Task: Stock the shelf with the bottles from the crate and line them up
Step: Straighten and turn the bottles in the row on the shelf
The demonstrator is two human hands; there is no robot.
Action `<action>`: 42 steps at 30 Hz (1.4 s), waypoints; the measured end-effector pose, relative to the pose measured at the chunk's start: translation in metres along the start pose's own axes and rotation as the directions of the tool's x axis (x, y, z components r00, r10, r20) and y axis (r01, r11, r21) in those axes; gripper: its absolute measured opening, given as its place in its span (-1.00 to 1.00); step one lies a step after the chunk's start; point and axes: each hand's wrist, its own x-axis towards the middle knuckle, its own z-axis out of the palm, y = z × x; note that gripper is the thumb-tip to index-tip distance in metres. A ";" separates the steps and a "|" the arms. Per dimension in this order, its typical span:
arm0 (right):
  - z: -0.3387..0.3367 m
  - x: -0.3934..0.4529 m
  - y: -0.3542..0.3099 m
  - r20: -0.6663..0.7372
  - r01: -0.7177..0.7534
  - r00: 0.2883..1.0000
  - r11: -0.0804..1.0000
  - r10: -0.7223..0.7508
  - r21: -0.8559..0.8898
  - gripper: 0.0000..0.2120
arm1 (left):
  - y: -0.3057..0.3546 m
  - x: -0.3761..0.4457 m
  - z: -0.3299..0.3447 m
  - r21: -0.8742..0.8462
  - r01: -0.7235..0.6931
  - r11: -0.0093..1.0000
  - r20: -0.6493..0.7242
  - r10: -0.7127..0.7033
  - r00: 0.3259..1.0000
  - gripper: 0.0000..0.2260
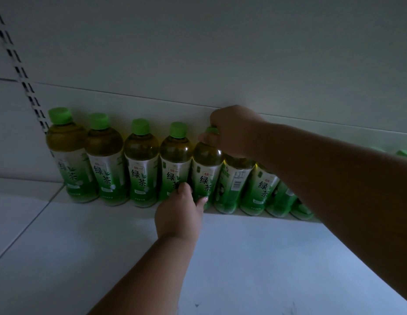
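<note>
A row of bottles [143, 162] stands on the shelf [220, 258] against its back panel [198, 53], running from 9 toward 3 o'clock. The right hand [232, 130] sits on the fifth bottle [206, 171] from the 9 o'clock end, the left hand [179, 212] at its base, toward 6 o'clock.

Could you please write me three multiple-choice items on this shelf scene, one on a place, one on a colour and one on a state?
1. Where does the row of bottles stand?
A. at the shelf's front edge
B. along the shelf's back wall
C. in a crate

2. What colour are the caps?
A. red
B. white
C. green

3. What is the right hand doing?
A. gripping the top of a bottle
B. lying flat on the shelf
C. hanging idle

Answers: 1 B, the bottles line the back panel; 2 C, every visible cap is green; 3 A, its fingers curl over the fifth bottle, while the left hand touches that bottle's base.
</note>
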 end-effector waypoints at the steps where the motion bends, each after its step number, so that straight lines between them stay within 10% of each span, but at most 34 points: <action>1: -0.001 -0.001 0.001 0.005 0.016 1.000 0.999 -0.016 0.030 -0.65 | 0.001 0.000 0.000 0.002 -0.004 1.000 -0.005 0.004 1.000 -0.67; 15: -0.007 -0.028 0.030 0.030 0.000 1.000 0.974 -0.007 0.226 -0.60 | 0.013 -0.010 -0.012 0.016 0.030 0.999 -0.040 -0.029 0.999 -0.75; 23: -0.006 -0.041 0.058 0.055 -0.007 0.999 0.991 0.000 0.130 -0.63 | 0.035 -0.038 0.016 -0.210 -0.228 0.951 -0.016 0.229 0.973 -0.81; 42: -0.004 -0.025 0.048 0.016 -0.104 0.994 0.994 0.104 0.028 -0.62 | 0.040 -0.041 0.047 -0.278 -0.356 0.892 -0.026 0.363 0.931 -0.77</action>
